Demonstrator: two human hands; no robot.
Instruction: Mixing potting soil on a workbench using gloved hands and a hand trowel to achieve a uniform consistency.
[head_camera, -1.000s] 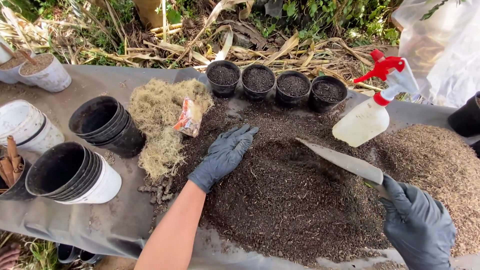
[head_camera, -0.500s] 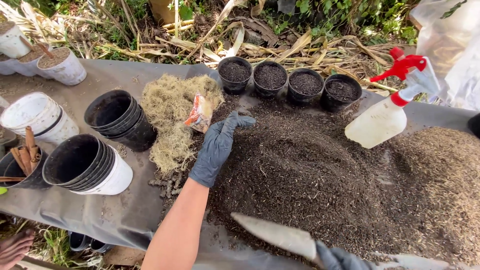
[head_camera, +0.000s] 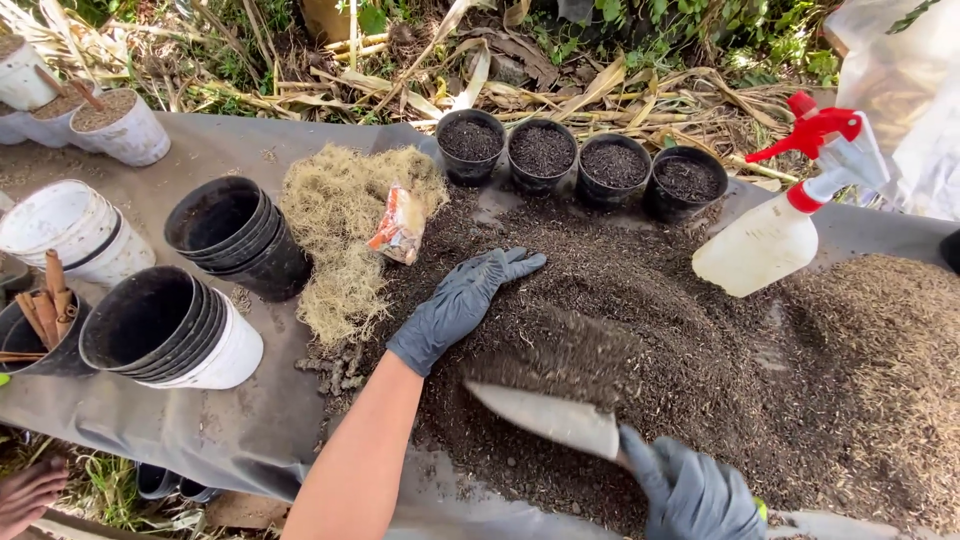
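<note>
Dark potting soil heaps over the grey-covered desk, bare sheet showing near its front edge. Left hand lies flat and open on the heap; right hand grips a trowel loaded with soil.

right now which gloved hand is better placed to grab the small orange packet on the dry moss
Left, probably. The left hand lies flat on the dark soil pile, close to the small orange packet; the right hand grips a metal trowel.
</note>
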